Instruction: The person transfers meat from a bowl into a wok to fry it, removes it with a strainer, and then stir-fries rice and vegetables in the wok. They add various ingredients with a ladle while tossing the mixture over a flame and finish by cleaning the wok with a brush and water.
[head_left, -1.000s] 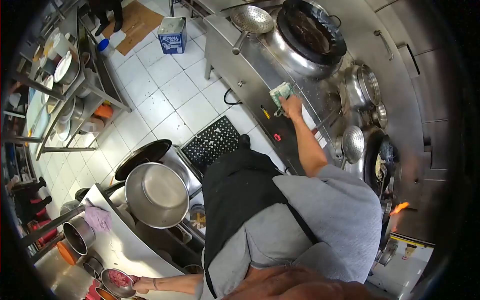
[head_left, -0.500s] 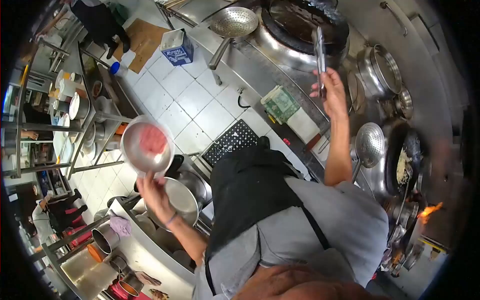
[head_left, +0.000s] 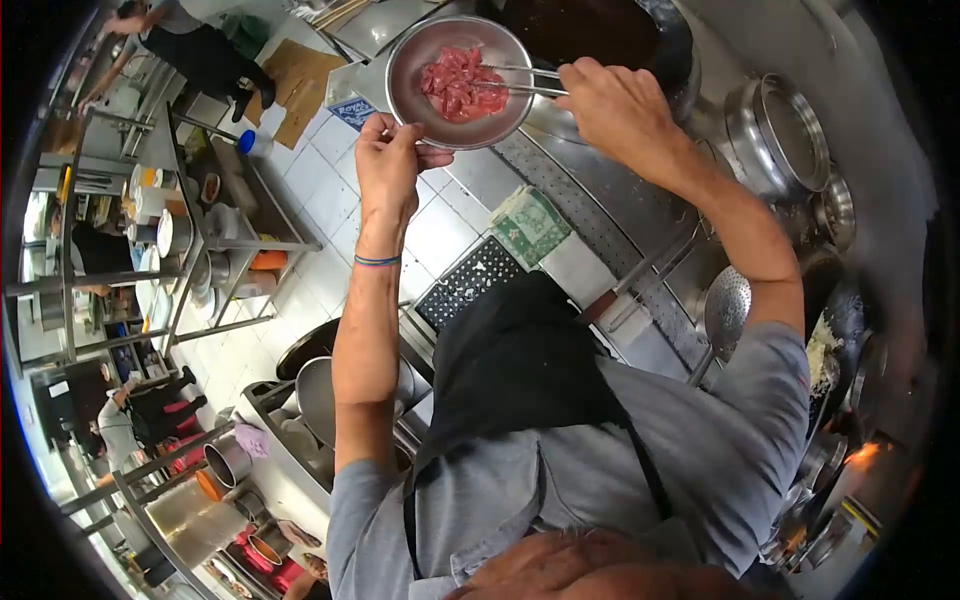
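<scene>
My left hand (head_left: 387,165) grips the near rim of a round metal bowl (head_left: 409,62), thumb and fingers closed on its edge. Strips of raw red meat (head_left: 464,85) lie in the bowl. Metal tongs (head_left: 537,89) are in my right hand (head_left: 620,105), their tips reaching into the meat from the right. Bowl and tongs are up beside a large wok (head_left: 585,35) with dark liquid in it, and the bowl overlaps the wok's left side in this view.
A perforated strainer (head_left: 725,310) and stacked metal pots (head_left: 790,125) stand at the right, near a flame (head_left: 862,455). A green patterned cloth (head_left: 530,225) lies on the stove's front ledge. Shelving (head_left: 175,265) lines the left side. Another person (head_left: 205,50) stands at the far left.
My left hand has carried the bowl up and rightward, from the left side to the wok. My right hand has swung the tongs leftward, and their tips are now in the meat.
</scene>
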